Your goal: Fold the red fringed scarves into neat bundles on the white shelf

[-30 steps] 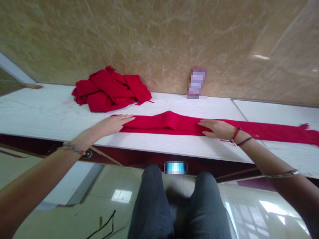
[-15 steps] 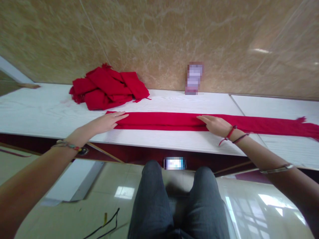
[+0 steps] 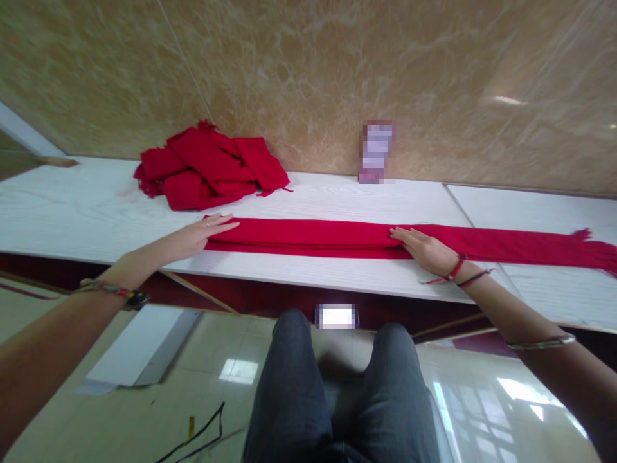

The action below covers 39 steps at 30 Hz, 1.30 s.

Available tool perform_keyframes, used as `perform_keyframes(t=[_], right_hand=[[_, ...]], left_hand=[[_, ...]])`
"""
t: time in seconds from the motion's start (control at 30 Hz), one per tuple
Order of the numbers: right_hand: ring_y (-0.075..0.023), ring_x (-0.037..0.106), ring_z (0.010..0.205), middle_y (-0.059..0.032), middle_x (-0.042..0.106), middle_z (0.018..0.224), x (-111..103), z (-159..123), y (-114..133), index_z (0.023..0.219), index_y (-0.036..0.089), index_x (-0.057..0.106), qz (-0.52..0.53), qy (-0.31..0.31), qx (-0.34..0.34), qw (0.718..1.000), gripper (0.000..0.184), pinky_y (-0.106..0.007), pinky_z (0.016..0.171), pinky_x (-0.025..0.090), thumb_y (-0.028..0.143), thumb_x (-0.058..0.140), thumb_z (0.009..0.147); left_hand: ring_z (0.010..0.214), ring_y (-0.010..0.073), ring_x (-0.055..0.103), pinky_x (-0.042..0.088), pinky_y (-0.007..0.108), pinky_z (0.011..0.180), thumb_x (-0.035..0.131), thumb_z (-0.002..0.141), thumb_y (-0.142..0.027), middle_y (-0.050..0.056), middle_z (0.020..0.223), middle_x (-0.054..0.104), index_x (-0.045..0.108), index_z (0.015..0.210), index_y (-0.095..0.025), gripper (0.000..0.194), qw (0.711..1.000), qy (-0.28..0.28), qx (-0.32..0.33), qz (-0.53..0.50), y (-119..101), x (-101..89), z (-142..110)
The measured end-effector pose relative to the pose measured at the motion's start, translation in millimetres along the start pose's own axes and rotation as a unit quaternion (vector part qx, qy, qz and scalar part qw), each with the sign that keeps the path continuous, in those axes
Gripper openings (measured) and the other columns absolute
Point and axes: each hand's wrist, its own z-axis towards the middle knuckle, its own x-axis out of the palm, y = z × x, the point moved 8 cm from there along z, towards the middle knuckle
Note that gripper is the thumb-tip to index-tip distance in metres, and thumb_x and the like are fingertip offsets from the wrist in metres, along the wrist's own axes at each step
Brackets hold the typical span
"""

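A long red scarf, folded lengthwise into a narrow strip, lies along the white tabletop. Its fringed end reaches the right edge of the view. On its left end rests my left hand, fingers stretched out and flat on the cloth. My right hand lies on the scarf right of its middle, palm down with fingers extended. Neither hand grips the cloth. Behind the left hand sits a crumpled heap of red fringed fabric.
The white tabletop runs along a tan marbled wall. A blurred-out upright item stands against the wall. Below the table's front edge is a blurred bright device near my knees. A white box lies on the floor.
My left hand has slid a little left toward the scarf's end. My right hand has shifted slightly right and nearer to me. The scarf and the heap stay about where they were.
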Motion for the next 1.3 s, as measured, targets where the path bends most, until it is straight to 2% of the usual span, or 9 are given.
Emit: perform_keyframes(t=[0.1, 0.27, 0.37, 0.6, 0.8, 0.9, 1.0, 1.13, 1.3], right_hand=[[-0.0186, 0.053, 0.119, -0.0067, 0.057, 0.13, -8.4, -0.5, -0.8, 0.13, 0.022, 0.049, 0.058, -0.01, 0.027, 0.998, 0.041, -0.038, 0.1, 0.046, 0.024, 0.03, 0.094], [-0.0235, 0.04, 0.129, -0.0075, 0.055, 0.132, -1.4, -7.3, 5.2, 0.124, 0.022, 0.055, 0.057, 0.042, -0.012, 0.997, 0.04, -0.051, 0.105, 0.035, 0.023, 0.028, 0.094], [-0.0257, 0.036, 0.131, -0.0092, 0.052, 0.134, 7.3, -11.7, 5.5, 0.123, 0.022, 0.057, 0.016, 0.067, -0.034, 0.997, 0.041, -0.057, 0.103, 0.033, 0.02, 0.028, 0.094], [-0.0255, 0.038, 0.13, -0.0121, 0.049, 0.136, 14.5, -13.2, 5.5, 0.128, 0.02, 0.053, -0.068, 0.079, -0.058, 0.993, 0.043, -0.057, 0.101, 0.034, 0.017, 0.027, 0.094], [-0.0274, 0.039, 0.13, -0.0116, 0.049, 0.137, 9.1, -14.3, 13.4, 0.131, 0.017, 0.05, -0.099, 0.081, -0.074, 0.989, 0.046, -0.056, 0.101, 0.035, 0.012, 0.029, 0.092], [-0.0276, 0.035, 0.133, -0.0121, 0.045, 0.14, 2.5, -7.3, 27.5, 0.133, 0.015, 0.047, -0.074, 0.08, -0.087, 0.99, 0.045, -0.056, 0.104, 0.031, 0.015, 0.033, 0.091], [-0.026, 0.028, 0.136, -0.0118, 0.039, 0.144, -0.8, 18.6, 52.3, 0.137, 0.016, 0.042, -0.023, 0.07, -0.09, 0.993, 0.046, -0.054, 0.106, 0.03, 0.025, 0.036, 0.093], [-0.0255, 0.027, 0.137, -0.0101, 0.035, 0.147, 12.8, 73.2, 87.0, 0.142, 0.018, 0.036, 0.015, 0.07, -0.038, 0.997, 0.05, -0.052, 0.107, 0.03, 0.035, 0.031, 0.095], [-0.0276, 0.024, 0.138, -0.009, 0.029, 0.15, 46.7, 101.8, 107.9, 0.143, 0.018, 0.032, -0.014, 0.124, -0.005, 0.992, 0.051, -0.056, 0.107, 0.025, 0.036, 0.029, 0.095]], left_hand=[[0.137, 0.0177, 0.026, 0.017, 0.035, 0.113, 0.03, 0.075, -0.004, 0.004, 0.15, 0.029, 0.04, 0.138, -0.01, 0.065, 0.997, -0.071, -0.004, -0.039, 8.9, -13.9, -7.2], [0.14, 0.0218, 0.016, 0.013, 0.043, 0.113, 0.028, 0.081, -0.008, 0.007, 0.147, 0.033, 0.047, 0.133, -0.01, 0.056, 0.999, 0.021, 0.045, -0.005, -2.7, 16.8, -17.9], [0.141, 0.0225, 0.012, 0.013, 0.044, 0.112, 0.025, 0.081, -0.007, 0.008, 0.149, 0.031, 0.045, 0.135, -0.009, 0.057, 0.998, 0.032, 0.047, 0.026, -2.7, 25.5, -20.3], [0.139, 0.0181, 0.021, 0.02, 0.035, 0.111, 0.025, 0.077, 0.001, 0.008, 0.151, 0.025, 0.038, 0.14, -0.01, 0.065, 0.995, 0.038, 0.024, 0.084, 24.0, 19.8, -16.9], [0.136, 0.0255, 0.027, 0.029, 0.04, 0.105, 0.027, 0.078, 0.002, 0.011, 0.149, 0.028, 0.038, 0.14, -0.011, 0.064, 0.989, 0.015, -0.016, 0.145, 34.4, 11.1, -11.2], [0.139, 0.0297, 0.017, 0.024, 0.043, 0.108, 0.036, 0.074, 0.0, 0.011, 0.152, 0.019, 0.039, 0.139, -0.013, 0.066, 0.991, 0.031, -0.006, 0.13, 12.2, 5.0, -4.2], [0.141, 0.0286, 0.008, 0.017, 0.046, 0.111, 0.043, 0.083, -0.019, 0.006, 0.155, 0.008, 0.032, 0.143, -0.019, 0.061, 0.995, 0.053, 0.035, 0.071, -31.7, 1.3, 11.5], [0.142, 0.0219, 0.007, 0.016, 0.042, 0.112, 0.023, 0.096, -0.036, 0.001, 0.155, 0.012, 0.025, 0.145, -0.026, 0.051, 0.998, 0.046, 0.042, 0.015, -86.7, 7.3, 40.4], [0.142, 0.0222, 0.012, 0.016, 0.043, 0.112, 0.019, 0.097, -0.039, 0.0, 0.154, 0.016, 0.025, 0.145, -0.028, 0.05, 0.997, 0.007, 0.02, 0.072, -100.7, 28.8, 52.7]])
